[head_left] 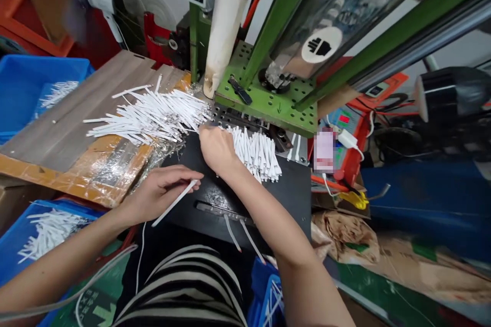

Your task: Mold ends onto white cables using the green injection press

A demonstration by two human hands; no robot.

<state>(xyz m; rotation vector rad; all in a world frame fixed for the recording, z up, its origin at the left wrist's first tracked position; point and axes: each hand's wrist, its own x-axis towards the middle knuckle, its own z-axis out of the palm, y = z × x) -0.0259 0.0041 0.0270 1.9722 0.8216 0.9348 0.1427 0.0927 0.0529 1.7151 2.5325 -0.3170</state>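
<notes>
My left hand (159, 191) is closed on one thin white strip (174, 203) that slants down to the left over the black work plate (291, 189). My right hand (217, 148) is closed, fingertips pressed at the perforated metal fixture (233, 118) beside a fanned row of white strips (259, 153). What its fingers pinch is hidden. A large loose pile of white strips (151, 115) lies just left of that hand on the bench.
A green press machine (268, 97) with a white cylinder (224, 36) stands behind the fixture. Blue bins with white strips sit at far left (23, 92) and lower left (42, 230). A control box (345, 127) and cables crowd the right side.
</notes>
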